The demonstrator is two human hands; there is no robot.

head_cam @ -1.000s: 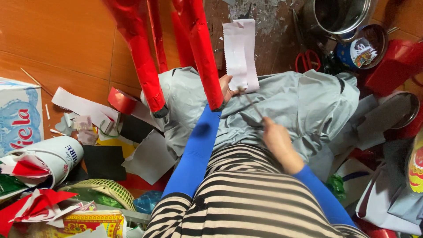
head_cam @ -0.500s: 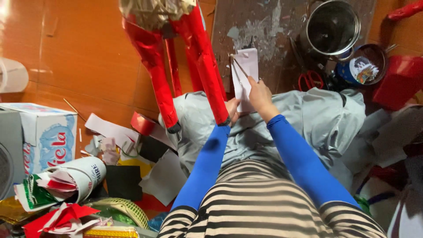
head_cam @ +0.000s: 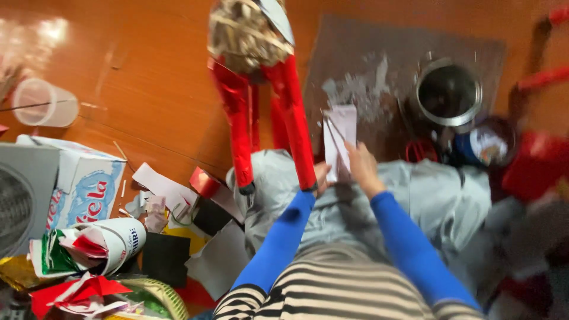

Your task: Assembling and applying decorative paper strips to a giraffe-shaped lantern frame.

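My left hand (head_cam: pixel 320 176) pinches the lower edge of a white paper strip (head_cam: pixel 341 135) held upright over my lap. Just to its right, my right hand (head_cam: pixel 362 169) grips a thin stick-like tool (head_cam: pixel 332 131) whose tip lies against the strip. Both arms wear blue sleeves; grey trousers (head_cam: pixel 438 195) cover my legs. To the left of the strip stands a figure with two red tube legs (head_cam: pixel 294 121) and a straw-coloured bundle (head_cam: pixel 244 35) on top. The feet of the legs rest on my trousers.
A metal pot (head_cam: pixel 448 93) stands on a grey mat (head_cam: pixel 367 53), with red scissors (head_cam: pixel 419 151) and a blue tin (head_cam: pixel 487 146) below it. At the left are a clear cup (head_cam: pixel 45 104), a printed box (head_cam: pixel 86 185), paper scraps (head_cam: pixel 160 189) and a woven basket (head_cam: pixel 161 294).
My right hand rose from my lap to the paper strip, carrying the thin tool. The view tilted farther forward, so more floor and the bundle atop the red legs show.
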